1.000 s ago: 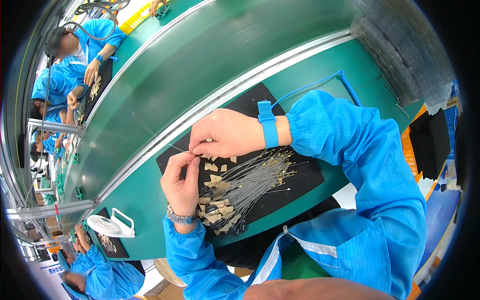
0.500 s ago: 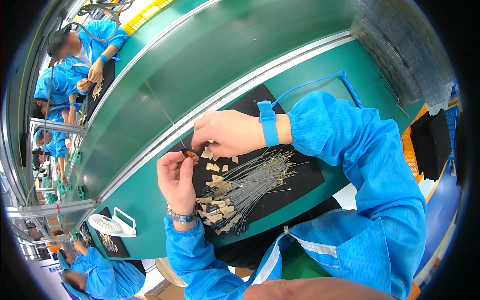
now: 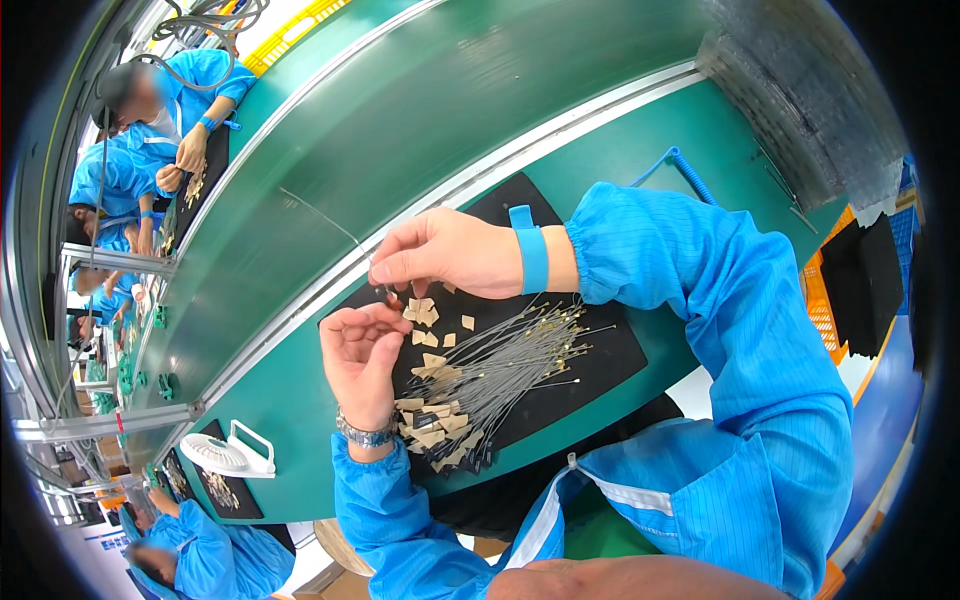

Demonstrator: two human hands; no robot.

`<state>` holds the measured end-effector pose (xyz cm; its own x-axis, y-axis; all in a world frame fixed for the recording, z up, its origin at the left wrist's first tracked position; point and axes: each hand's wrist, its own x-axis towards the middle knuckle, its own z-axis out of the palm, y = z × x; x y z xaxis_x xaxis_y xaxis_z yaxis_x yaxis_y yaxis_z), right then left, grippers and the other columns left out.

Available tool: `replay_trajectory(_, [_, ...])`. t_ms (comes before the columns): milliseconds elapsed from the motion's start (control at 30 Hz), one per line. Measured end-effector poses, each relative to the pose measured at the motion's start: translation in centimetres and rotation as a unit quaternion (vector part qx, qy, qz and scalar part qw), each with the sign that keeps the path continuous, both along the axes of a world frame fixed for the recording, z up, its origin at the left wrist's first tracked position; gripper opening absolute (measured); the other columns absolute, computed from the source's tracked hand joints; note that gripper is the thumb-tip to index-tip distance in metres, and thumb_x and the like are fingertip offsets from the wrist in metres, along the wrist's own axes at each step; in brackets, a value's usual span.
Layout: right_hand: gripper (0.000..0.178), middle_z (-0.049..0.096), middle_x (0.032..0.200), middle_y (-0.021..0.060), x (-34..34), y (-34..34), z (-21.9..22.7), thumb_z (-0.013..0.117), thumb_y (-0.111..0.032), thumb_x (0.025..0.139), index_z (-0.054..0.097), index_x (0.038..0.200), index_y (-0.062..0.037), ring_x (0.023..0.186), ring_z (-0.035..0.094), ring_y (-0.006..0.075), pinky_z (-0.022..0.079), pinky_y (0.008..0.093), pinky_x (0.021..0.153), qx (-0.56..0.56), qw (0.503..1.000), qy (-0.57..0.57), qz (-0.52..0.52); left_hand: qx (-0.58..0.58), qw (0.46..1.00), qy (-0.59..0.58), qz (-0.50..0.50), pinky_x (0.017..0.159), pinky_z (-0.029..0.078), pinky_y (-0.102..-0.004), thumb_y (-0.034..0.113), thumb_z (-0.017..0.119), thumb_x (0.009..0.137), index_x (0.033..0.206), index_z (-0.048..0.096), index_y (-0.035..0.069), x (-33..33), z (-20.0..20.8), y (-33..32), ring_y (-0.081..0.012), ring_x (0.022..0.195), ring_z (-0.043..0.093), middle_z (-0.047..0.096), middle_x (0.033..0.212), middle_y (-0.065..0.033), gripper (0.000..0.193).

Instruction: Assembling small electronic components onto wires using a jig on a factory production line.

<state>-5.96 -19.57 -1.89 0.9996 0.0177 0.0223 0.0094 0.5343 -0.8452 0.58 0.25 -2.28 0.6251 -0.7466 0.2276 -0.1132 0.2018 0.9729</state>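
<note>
My right hand (image 3: pixel 450 254) is closed in a pinch on a thin grey cable (image 3: pixel 322 215), whose free length runs up and left over the green surface. Just below it, my left hand (image 3: pixel 360 362) has its fingers curled and thumb bent in near the cable's end; whatever it grips is too small to make out. A bundle of grey cables (image 3: pixel 510 362) with gold-coloured tips lies on the black mat (image 3: pixel 610 350) beside my hands. Small tan paper pieces (image 3: pixel 422 312) are scattered next to my fingertips, and more tan tabs (image 3: pixel 432 425) lie at the bundle's dark ends.
A pale metal rail (image 3: pixel 560 125) crosses behind the mat. At the left of the bench stands a white lamp-like device (image 3: pixel 215 455). A coiled blue cord (image 3: pixel 690 178) lies at the right, near a grey metal panel (image 3: pixel 800 110). Co-workers in blue (image 3: pixel 205 75) sit along the left.
My right hand has shifted slightly left and now pinches the cable. My left hand has moved a little down and right; the dark and orange cable end it held is mostly hidden now.
</note>
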Motion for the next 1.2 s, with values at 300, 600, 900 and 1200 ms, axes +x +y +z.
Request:
replay_trajectory(300, [0.015, 0.066, 0.088, 0.0025, -0.3, 0.3, 0.4, 0.069, -0.015, 0.088, 0.069, 0.097, -0.0025, 0.078, 0.059, 0.0091, 0.047, 0.0242, 0.067, -0.061, 0.997, 0.015, -0.055, 0.141, 0.959, -0.226, 0.093, 0.075, 0.048, -0.0273, -0.006, 0.067, 0.082, 0.092, 0.059, 0.0, -0.2, 0.2, 0.0, -0.017, 0.088, 0.059, 0.061, 0.096, -0.0081, 0.014])
replay_trajectory(600, [0.014, 0.065, 0.089, 0.0049, -1.6, 2.5, 1.4, 0.066, -0.013, 0.091, 0.066, 0.1, -0.0024, 0.078, 0.059, 0.0127, 0.048, 0.0264, 0.07, 0.164, 0.985, -0.005, 0.053, 0.198, 0.894, -0.399, 0.052, 0.077, 0.044, -0.0387, 0.015, 0.078, 0.072, 0.095, 0.068, 0.003, -1.1, 1.0, -0.5, -0.0288, 0.086, 0.056, 0.064, 0.094, -0.0095, 0.028])
replay_trajectory(900, [0.013, 0.064, 0.089, 0.0069, -1.6, 2.6, 1.2, 0.066, -0.01, 0.091, 0.066, 0.1, 0.0, 0.079, 0.058, 0.0147, 0.049, 0.028, 0.071, 0.165, 0.984, -0.03, 0.061, 0.222, 0.956, -0.185, 0.043, 0.072, 0.051, -0.0334, 0.003, 0.073, 0.077, 0.09, 0.067, 0.002, -1.9, 1.5, -0.7, -0.0273, 0.077, 0.063, 0.066, 0.088, -0.0107, 0.014])
replay_trajectory(1200, [0.018, 0.068, 0.097, 0.0051, -0.7, 1.1, 1.9, 0.068, -0.014, 0.09, 0.067, 0.102, -0.0011, 0.084, 0.058, 0.0105, 0.048, 0.0259, 0.075, 0.053, 0.996, -0.07, -0.007, 0.36, 0.865, -0.327, 0.123, 0.065, 0.049, -0.0394, 0.012, 0.074, 0.078, 0.083, 0.069, 0.002, 0.4, 0.4, 0.2, -0.0299, 0.071, 0.063, 0.064, 0.078, -0.0124, 0.013])
